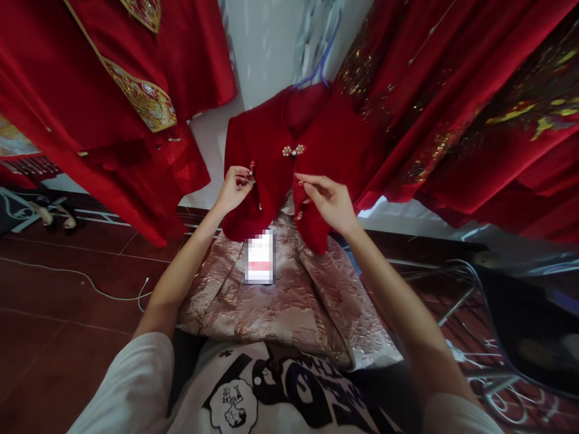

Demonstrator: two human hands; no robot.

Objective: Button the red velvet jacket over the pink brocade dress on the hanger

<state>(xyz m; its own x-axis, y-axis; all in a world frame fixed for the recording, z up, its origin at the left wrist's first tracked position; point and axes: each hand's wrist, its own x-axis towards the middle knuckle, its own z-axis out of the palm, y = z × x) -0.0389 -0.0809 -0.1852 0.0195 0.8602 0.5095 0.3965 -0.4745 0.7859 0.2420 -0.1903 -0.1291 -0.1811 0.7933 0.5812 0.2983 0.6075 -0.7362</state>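
A short red jacket point(266, 132) hangs on a purple hanger point(322, 63) in front of me, with a pearl-and-gold flower clasp point(294, 150) joining its front at the neck. My left hand point(233, 191) is closed in a pinch on a jewelled ornament point(250, 172) with red and clear stones, against one front panel. Across the opening, my right hand point(332, 202) pinches at the other panel's front edge, where a small gold-coloured piece shows by the thumb. Further small ornaments point(300, 215) sit lower on both panels.
Pinkish brocade cloth point(266, 307) covers my lap, with a lit phone point(260, 256) on it. Red embroidered garments point(149, 108) hang on both sides. To the right stands a dark chair point(520, 319) with metal legs. A white cable point(104, 294) and shoes point(43, 214) lie left.
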